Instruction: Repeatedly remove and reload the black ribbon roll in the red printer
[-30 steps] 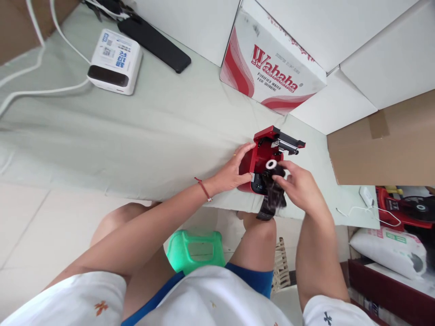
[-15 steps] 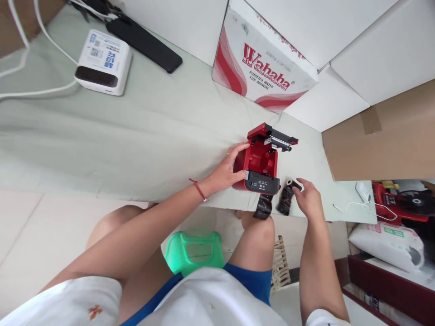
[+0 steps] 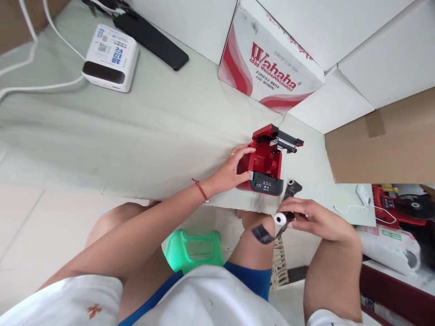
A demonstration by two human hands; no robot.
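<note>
My left hand grips the left side of a red label printer, thumb at its front edge and fingers toward the back. The printer's lid is raised, and its red inner compartment shows nothing inside. Off the table's front edge, above my right knee, my right hand is closed on a black ribbon roll with a white core. A loose black tail hangs from that roll to the left. Behind this hand, a second black roll lies on the table right of the printer.
A Wahaha water carton stands against the wall behind the printer. At the back left are a white device with cables and a long black object. A brown carton borders the right side. Below is a green stool.
My right hand has moved toward me and now holds a black roll off the table edge. Its tail no longer hangs beside the printer. My left hand stays on the printer.
</note>
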